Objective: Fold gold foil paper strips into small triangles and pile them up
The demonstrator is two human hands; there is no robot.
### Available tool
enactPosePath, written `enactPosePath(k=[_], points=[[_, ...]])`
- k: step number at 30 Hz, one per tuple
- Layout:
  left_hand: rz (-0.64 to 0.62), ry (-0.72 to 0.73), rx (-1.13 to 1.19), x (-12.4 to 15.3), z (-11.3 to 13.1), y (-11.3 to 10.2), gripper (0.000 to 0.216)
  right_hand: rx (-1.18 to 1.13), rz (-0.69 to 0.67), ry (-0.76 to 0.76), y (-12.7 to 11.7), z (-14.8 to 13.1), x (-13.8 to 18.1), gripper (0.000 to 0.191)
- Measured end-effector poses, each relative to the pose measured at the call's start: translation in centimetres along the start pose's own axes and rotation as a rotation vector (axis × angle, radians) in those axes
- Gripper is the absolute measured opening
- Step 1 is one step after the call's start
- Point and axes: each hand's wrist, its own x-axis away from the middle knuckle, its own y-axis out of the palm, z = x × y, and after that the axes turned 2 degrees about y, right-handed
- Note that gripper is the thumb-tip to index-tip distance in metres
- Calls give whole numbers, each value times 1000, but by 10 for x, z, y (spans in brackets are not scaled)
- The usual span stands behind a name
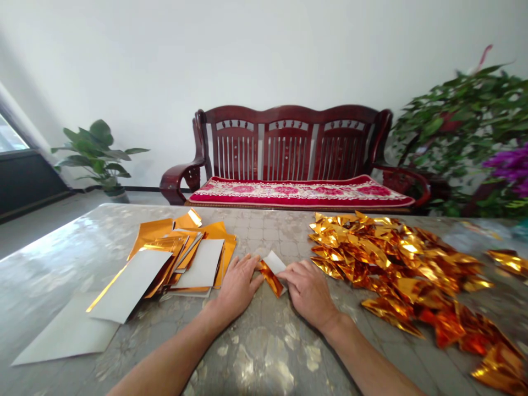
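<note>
At the far left a leafy plant (97, 151) stands in a pot on the floor; the pot itself is mostly hidden behind the table's edge. On the marbled table (264, 352) a loose white sheet (68, 333) lies nearest the left corner, and just beside it a fanned stack of foil sheets (181, 250), gold on one face, white on the other, some turned each way.

The left hand (237, 283) lies flat, palm down, fingers straight and close together, their tips pressing the left end of a small folded foil piece (272, 275). This piece sits on the table between the two hands, near the table's middle. Its gold fold runs slantwise, the far end toward the left and the near end toward the right, with a white flap showing behind it. The right hand (307, 289) has its fingers bent down onto the piece's right end; whether the thumb pinches beneath cannot be told.

To the right spreads a heap of folded gold pieces (404, 264), with a bushy plant (466, 126) behind
</note>
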Motion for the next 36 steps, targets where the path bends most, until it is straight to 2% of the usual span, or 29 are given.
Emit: enactPosePath(k=[8, 12, 14, 15, 18, 20, 22, 28, 32, 36], points=[[56, 42, 18, -3, -4, 8, 21, 11, -59, -139, -2, -3, -1, 28], [295, 77, 118, 3, 0, 0, 25, 57, -88, -245, -3, -8, -3, 27], [378, 215, 186, 12, 8, -6, 28, 78, -95, -271, -2, -12, -4, 28], [366, 326, 213, 18, 13, -9, 29, 93, -97, -267, -1, -13, -4, 28], [160, 709, 201, 34, 28, -12, 25, 177, -112, -218, 3, -18, -6, 24], [74, 774, 134, 40, 36, -9, 24, 246, -124, -177, 6, -21, -7, 18], [33, 720, 68, 41, 40, -4, 23, 296, -134, -140, 7, -22, -9, 14], [14, 344, -87, 33, 38, 4, 25, 241, -125, -51, 5, -18, -11, 18], [33, 232, -145, 27, 40, 6, 27, 204, -125, -5, 4, -17, -10, 23], [4, 184, -174, 23, 45, 4, 16, 160, -115, 2, 1, -17, -9, 24]])
